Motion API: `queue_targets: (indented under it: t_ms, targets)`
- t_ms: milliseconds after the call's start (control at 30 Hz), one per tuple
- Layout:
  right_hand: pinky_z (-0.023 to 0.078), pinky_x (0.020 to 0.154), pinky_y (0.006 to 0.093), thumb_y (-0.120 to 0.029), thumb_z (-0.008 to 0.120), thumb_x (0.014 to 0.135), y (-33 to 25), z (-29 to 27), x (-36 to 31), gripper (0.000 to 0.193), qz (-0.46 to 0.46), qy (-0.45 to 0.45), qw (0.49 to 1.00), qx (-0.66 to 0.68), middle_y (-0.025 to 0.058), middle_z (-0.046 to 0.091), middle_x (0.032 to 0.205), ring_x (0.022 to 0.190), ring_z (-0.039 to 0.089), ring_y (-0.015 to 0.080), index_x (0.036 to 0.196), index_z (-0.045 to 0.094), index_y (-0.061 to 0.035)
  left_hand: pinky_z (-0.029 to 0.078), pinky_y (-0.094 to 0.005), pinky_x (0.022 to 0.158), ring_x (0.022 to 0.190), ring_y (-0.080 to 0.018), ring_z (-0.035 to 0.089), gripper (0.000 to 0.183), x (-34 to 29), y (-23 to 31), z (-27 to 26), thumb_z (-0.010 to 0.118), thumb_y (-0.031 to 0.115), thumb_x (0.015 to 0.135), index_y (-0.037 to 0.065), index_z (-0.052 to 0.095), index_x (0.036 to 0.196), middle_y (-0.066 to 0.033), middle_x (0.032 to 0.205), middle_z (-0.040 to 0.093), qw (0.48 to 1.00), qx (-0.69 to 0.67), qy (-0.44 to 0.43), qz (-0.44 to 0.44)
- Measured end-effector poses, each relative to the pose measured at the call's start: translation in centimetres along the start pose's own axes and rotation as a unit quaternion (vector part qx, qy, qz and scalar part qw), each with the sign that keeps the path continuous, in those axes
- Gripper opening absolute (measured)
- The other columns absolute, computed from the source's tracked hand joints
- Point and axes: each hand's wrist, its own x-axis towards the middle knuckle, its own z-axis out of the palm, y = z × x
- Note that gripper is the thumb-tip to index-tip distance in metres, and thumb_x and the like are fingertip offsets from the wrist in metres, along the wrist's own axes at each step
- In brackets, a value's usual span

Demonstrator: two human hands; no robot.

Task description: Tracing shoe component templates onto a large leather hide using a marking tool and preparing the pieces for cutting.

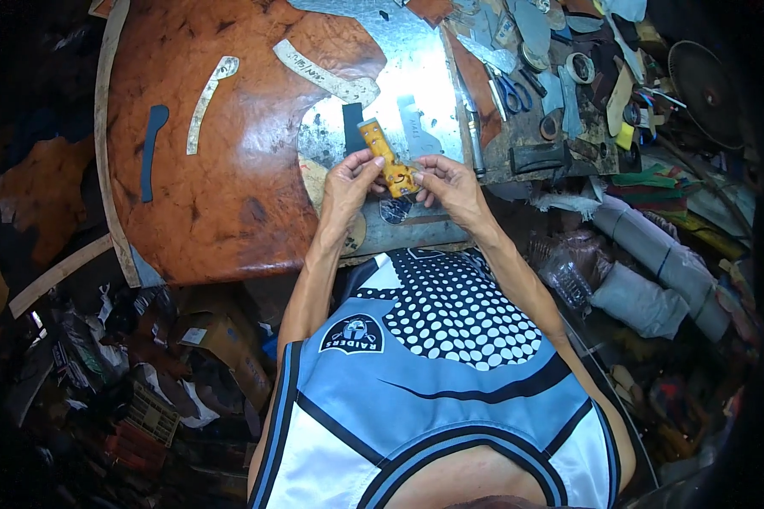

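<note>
Over the near edge of the workbench, a yellow piece with small shiny studs and dark marks (386,161), perhaps leather, is held between my two hands. My left hand (348,180) pinches its left side, thumb on top. The fingers of my right hand (452,181) are closed on its lower right end. Just beyond it lie a dark strip (352,125) and a pale grey flat template (413,119) on the bright metal surface (324,127). A dark oval piece (394,210) shows below the yellow piece, partly hidden by it.
A large brown hide (221,195) covers the bench's left side, with a curved pale template (327,76), a narrow pale one (208,106) and a dark one (151,153) on it. Blue-handled scissors (515,93), tape (580,68) and scraps crowd the right. Wrapped rolls (662,246) lie beyond my right arm.
</note>
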Motion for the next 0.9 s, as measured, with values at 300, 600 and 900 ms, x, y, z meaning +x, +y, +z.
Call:
queue_targets:
  t_ms: [300, 600, 900]
  targets:
    - [0.04, 0.085, 0.0416, -0.032, 0.076, 0.081, 2.5, 1.9, -2.8, 0.058, -0.33, 0.007, 0.758, -0.562, 0.0127, 0.056, 0.12, 0.102, 0.052, 0.0278, 0.129, 0.055, -0.0084, 0.054, -0.0212, 0.063, 0.071, -0.0085, 0.063, 0.023, -0.9, 3.6, -7.9, 0.067, 0.016, 0.095, -0.001, 0.065, 0.109, -0.0046, 0.086, 0.067, 0.99, -0.012, 0.126, 0.064]
    - [0.041, 0.087, 0.0442, -0.022, 0.072, 0.082, 2.4, 3.6, -2.4, 0.056, -0.255, 0.004, 0.787, -0.562, 0.0142, 0.055, 0.117, 0.103, 0.052, 0.0318, 0.13, 0.052, -0.0038, 0.055, -0.0232, 0.065, 0.073, -0.0097, 0.065, 0.019, -2.0, 2.7, -11.5, 0.066, 0.017, 0.095, 0.003, 0.065, 0.107, -0.0043, 0.087, 0.068, 0.989, -0.015, 0.139, 0.054]
    - [0.051, 0.06, 0.0377, -0.009, 0.063, 0.087, 0.0, 0.8, -0.2, 0.015, -0.365, 0.144, 0.807, -0.442, 0.0138, 0.06, 0.072, 0.063, 0.061, 0.026, 0.098, 0.066, 0.0006, 0.051, -0.0187, 0.062, 0.069, -0.0064, 0.063, 0.022, -2.1, 2.8, -8.6, 0.065, 0.016, 0.096, -0.001, 0.066, 0.108, -0.0034, 0.083, 0.068, 0.996, -0.005, 0.084, 0.028]
